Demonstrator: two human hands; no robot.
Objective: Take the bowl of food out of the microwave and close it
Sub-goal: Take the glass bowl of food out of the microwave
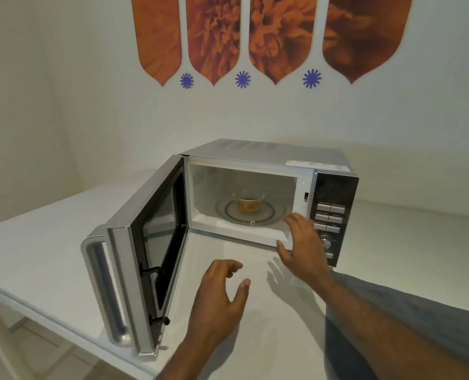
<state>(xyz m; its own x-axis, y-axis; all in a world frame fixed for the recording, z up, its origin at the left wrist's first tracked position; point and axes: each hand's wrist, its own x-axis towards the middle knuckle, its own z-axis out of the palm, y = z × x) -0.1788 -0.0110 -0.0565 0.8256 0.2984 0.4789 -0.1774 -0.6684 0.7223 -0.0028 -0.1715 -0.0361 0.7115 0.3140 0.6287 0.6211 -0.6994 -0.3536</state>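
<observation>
A silver microwave (269,154) stands on a white table, its door (145,250) swung wide open to the left. Inside, a small clear glass bowl (248,202) with orange-brown food sits in the middle of the glass turntable (227,212). My right hand (301,248) hovers open at the lower right corner of the microwave's opening, fingers spread, holding nothing. My left hand (219,294) is lower, over the table in front of the opening, fingers curled apart and empty. Neither hand touches the bowl.
The white table (49,242) runs left to an edge with floor below. The microwave's control panel (332,215) with buttons and a dial lies just right of my right hand. The open door's handle (101,286) juts toward the table's front edge. A wall stands behind.
</observation>
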